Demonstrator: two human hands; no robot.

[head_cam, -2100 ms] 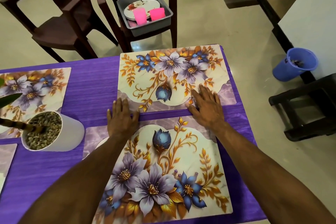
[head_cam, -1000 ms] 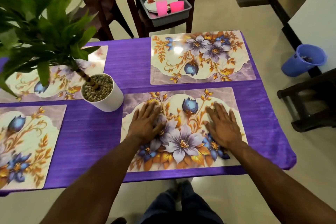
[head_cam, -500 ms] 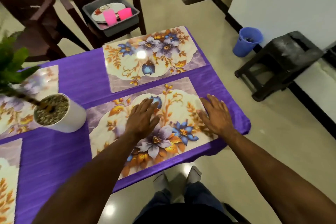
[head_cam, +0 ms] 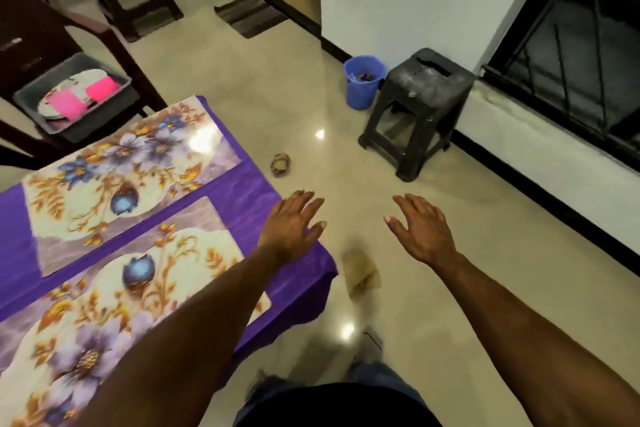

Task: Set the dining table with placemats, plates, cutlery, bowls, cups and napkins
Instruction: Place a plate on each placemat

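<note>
Two floral placemats lie on the purple tablecloth: the near placemat under my left forearm and the far placemat beyond it. My left hand hovers over the table's right corner, fingers spread, holding nothing. My right hand is off the table above the floor, fingers straight and empty. At the upper left, a grey tub on a dark chair holds plates and two pink cups.
A black plastic stool and a blue bin stand by the white wall at right. Small scraps lie on the shiny floor. My feet show below. A barred window fills the right edge.
Both hands have lifted off the near placemat and swung right, past the table's edge. My view has turned right toward the wall; the plant pot has left the frame.
</note>
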